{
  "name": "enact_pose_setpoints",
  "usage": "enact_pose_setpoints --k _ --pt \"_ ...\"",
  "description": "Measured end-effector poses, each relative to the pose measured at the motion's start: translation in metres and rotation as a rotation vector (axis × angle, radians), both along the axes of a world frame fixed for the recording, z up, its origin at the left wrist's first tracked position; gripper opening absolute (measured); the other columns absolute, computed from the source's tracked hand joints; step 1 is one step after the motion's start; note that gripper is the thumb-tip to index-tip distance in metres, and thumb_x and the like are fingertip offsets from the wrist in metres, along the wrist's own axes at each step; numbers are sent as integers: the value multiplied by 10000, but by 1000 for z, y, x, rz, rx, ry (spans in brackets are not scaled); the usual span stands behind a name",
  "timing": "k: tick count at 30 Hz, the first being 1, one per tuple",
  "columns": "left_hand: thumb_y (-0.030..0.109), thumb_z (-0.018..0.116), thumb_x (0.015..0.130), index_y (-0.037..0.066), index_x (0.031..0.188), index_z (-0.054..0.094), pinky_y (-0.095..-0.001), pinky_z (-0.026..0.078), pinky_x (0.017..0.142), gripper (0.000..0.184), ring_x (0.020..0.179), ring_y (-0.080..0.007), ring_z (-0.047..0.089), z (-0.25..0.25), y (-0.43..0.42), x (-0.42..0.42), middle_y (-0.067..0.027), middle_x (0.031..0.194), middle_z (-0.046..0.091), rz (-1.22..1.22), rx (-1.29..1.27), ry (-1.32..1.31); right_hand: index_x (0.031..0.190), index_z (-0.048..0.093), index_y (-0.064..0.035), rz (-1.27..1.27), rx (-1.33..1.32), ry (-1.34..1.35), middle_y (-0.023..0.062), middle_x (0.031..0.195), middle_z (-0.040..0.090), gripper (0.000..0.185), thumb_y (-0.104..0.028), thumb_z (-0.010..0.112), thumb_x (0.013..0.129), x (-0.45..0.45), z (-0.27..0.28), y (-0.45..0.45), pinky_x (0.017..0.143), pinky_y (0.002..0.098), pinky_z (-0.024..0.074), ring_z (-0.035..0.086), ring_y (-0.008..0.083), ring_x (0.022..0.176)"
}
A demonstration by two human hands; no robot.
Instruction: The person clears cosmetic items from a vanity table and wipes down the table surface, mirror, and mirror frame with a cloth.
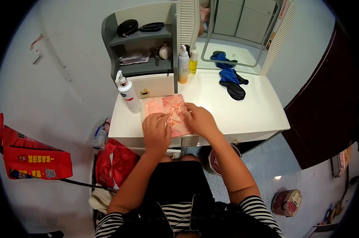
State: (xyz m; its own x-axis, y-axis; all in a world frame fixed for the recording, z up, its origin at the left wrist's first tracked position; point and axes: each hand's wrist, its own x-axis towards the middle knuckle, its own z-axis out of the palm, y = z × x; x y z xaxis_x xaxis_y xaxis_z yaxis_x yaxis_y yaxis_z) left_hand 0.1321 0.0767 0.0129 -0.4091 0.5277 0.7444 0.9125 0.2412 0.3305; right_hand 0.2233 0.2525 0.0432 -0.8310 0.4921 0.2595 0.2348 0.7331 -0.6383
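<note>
A pink booklet or folded card (178, 102) with an orange-gold pattern lies on the white dressing table near its front edge. Under its left side is a paler pink piece (153, 105), partly covered by my left hand (156, 133). That hand lies over the paper with its fingers stretched out and the thumb near the pattern. My right hand (202, 119) has its fingers bent around the booklet's right edge, the thumb on top. Just behind, a white pump bottle (129, 95) stands to the left.
A spray can (183, 66) and a yellow bottle (193, 61) stand before the mirror (239, 31). Blue-and-black cloth (232, 83) lies at the right. Grey shelves (139, 36) rise at the back left. Red bags hang left (38, 156) and sit below (114, 162).
</note>
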Motion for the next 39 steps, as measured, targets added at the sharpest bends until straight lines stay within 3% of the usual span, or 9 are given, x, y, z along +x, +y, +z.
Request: enact_pose_setpoints --k 6,14,17,18,21,28,32,35,39 --pt "273 822 745 61 1273 623 -562 270 1152 603 1279 -358 466 15 -5 29 -126 1200 589 -27 -253 60 1259 632 -15 -21 106 10 178 1052 722 425 -282 672 931 16 2 4 880 441 512 641 368 991" --pt "215 796 761 120 1294 662 -546 255 1154 558 1294 -278 469 6 -9 24 -40 1291 615 -20 -321 117 1290 591 13 55 152 193 197 1045 695 479 -253 708 910 53 -8 -26 839 444 513 637 362 938" --pt "229 777 780 120 1242 693 -505 309 1119 482 1232 -273 502 18 -8 31 -28 1246 642 0 -207 157 1336 561 38 21 -370 361 180 1130 707 437 -225 641 996 62 -18 -22 720 329 570 697 220 877" --pt "229 777 780 120 1242 693 -505 309 1119 482 1232 -273 502 23 -6 32 -28 1246 642 1 -205 166 1336 561 38 23 -367 370 180 1130 707 437 -225 641 996 64 -20 -18 720 329 570 697 220 877" --pt "220 749 800 116 1193 717 -448 406 1028 407 1141 -271 547 30 -3 34 -15 1205 667 -83 -118 44 1251 572 37 -13 -1073 338 162 1055 685 412 -321 569 1047 69 -18 -10 632 287 577 697 200 852" --pt "183 753 762 124 1166 734 -382 503 901 409 1035 -282 591 23 -5 40 -27 1174 688 -202 -72 109 1042 606 2 133 -1378 311 90 887 651 289 -286 603 1024 73 -8 -20 574 298 574 680 185 738" --pt "249 763 788 82 1254 680 -422 486 949 501 1091 -320 585 26 -11 39 -99 1265 636 -253 -70 101 1060 616 -5 99 -1328 349 57 854 639 237 -237 601 1016 75 -5 -25 545 271 529 648 147 687" --pt "243 750 837 50 1296 642 -440 475 972 510 1110 -347 581 40 -22 41 -144 1303 601 -220 -7 51 1049 621 -40 76 -925 412 2 781 607 185 -219 577 1024 79 15 -19 514 217 423 581 87 622" --pt "145 705 876 35 1261 650 -437 477 964 404 1111 -356 585 40 -35 25 -156 1254 609 -139 104 -38 1111 653 -24 -45 -71 551 44 747 663 196 -153 627 967 52 87 -6 562 271 464 613 116 619"
